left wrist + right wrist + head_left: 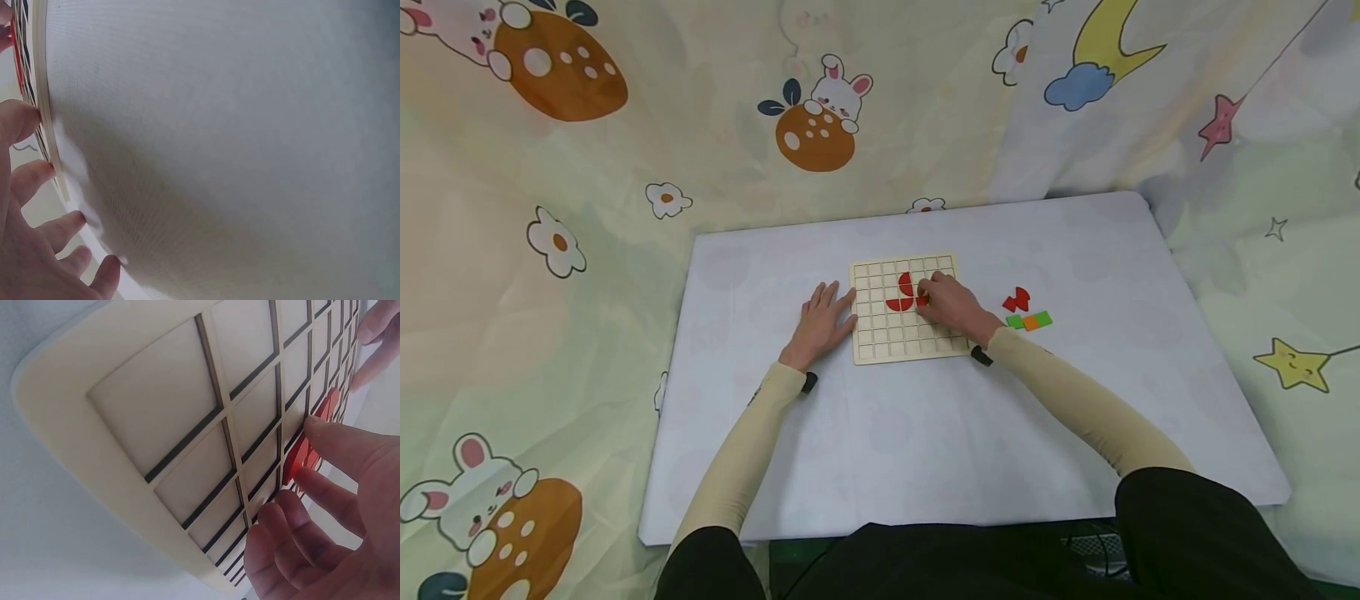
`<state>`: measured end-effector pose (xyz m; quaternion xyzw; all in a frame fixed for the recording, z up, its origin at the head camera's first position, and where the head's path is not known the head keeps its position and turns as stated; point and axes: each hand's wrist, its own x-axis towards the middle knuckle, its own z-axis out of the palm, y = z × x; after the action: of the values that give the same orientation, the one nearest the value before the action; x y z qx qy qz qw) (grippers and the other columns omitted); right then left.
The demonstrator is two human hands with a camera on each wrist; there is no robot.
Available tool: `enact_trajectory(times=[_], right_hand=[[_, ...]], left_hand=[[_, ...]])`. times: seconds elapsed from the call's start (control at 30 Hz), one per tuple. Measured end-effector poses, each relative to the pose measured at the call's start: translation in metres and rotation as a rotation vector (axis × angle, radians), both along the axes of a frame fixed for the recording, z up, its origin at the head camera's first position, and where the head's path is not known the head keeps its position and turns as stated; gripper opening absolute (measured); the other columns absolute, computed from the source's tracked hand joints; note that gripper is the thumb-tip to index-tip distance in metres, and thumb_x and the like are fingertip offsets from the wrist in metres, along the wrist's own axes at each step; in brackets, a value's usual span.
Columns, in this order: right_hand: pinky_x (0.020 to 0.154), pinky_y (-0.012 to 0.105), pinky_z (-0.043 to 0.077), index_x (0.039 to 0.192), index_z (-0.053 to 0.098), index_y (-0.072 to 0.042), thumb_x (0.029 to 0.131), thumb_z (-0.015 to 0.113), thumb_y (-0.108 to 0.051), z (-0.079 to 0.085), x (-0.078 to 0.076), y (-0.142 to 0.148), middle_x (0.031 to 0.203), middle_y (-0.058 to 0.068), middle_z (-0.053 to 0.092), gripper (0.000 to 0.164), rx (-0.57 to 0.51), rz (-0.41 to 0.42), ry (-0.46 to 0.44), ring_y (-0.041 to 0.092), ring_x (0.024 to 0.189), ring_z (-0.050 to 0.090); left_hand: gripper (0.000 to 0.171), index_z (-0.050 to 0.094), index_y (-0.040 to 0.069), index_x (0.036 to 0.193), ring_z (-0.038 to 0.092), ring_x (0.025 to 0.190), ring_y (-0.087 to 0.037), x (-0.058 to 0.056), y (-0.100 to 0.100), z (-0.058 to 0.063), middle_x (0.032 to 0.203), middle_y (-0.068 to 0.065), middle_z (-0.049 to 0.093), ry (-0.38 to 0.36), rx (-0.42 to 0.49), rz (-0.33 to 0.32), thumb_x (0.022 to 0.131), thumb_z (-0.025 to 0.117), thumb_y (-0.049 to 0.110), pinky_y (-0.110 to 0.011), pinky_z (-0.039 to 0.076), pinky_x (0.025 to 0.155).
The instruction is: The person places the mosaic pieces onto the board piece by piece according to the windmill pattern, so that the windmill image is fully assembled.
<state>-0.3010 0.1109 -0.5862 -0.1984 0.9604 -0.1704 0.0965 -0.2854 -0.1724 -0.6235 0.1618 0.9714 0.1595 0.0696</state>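
Observation:
A pale wooden grid board (872, 337) lies on the white table. My left hand (822, 327) rests at its left side with fingers spread, the thumb and index fingertips at the board's edge. My right hand (953, 304) reaches over the board's right part and pinches a red piece (297, 456) between thumb and index finger, low over the grid; the hand partly hides it in the head view. Beside it, an upper red rounded piece (906, 284) and a lower red rounded piece (898, 306) lie on the grid.
Right of the board are loose red pieces (1022, 299), with green pieces (1043, 318) and an orange piece (1030, 322) just below them. The white table (865, 450) ends at the patterned cloth (715, 150) behind and at both sides.

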Motion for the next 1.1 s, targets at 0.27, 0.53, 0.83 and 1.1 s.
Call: enact_trajectory(times=[0.27,0.53,0.83,1.1], right_hand=[[0.077,0.036,0.048,0.111,0.065,-0.002,0.09,0.07,-0.022,0.003,0.003,0.003,0.101,0.011,0.055,0.029,-0.014,0.013,0.016,0.024,0.085,0.052],[0.077,0.036,0.048,0.112,0.065,-0.002,0.091,0.069,-0.021,0.002,0.002,0.004,0.104,0.012,0.055,0.029,-0.014,0.006,-0.002,0.025,0.086,0.052],[0.08,0.037,0.047,0.113,0.064,-0.003,0.091,0.067,-0.019,0.006,0.006,0.02,0.104,0.01,0.055,0.028,-0.056,-0.043,-0.027,0.025,0.088,0.051],[0.082,0.041,0.045,0.119,0.06,-0.003,0.092,0.067,-0.019,0.012,0.012,0.064,0.107,0.012,0.053,0.032,-0.132,-0.126,-0.056,0.028,0.095,0.051]], left_hand=[[0.059,0.031,0.025,0.154,0.002,0.147,-0.033,-0.001,0.0,-0.003,0.16,-0.011,0.015,0.001,-0.01,0.001,0.101,0.043,0.048,-0.05,0.015,0.112],[0.059,0.031,0.025,0.154,0.001,0.147,-0.033,-0.001,0.0,-0.002,0.16,-0.011,0.015,-0.001,-0.016,0.001,0.101,0.044,0.047,-0.05,0.014,0.112],[0.059,0.032,0.023,0.154,0.002,0.147,-0.034,-0.001,0.0,0.0,0.16,-0.012,0.017,0.005,-0.023,-0.011,0.101,0.044,0.047,-0.052,0.017,0.111],[0.059,0.033,0.022,0.154,0.002,0.147,-0.033,-0.001,0.001,0.0,0.159,-0.013,0.018,0.002,-0.033,-0.014,0.101,0.044,0.046,-0.052,0.017,0.111]])
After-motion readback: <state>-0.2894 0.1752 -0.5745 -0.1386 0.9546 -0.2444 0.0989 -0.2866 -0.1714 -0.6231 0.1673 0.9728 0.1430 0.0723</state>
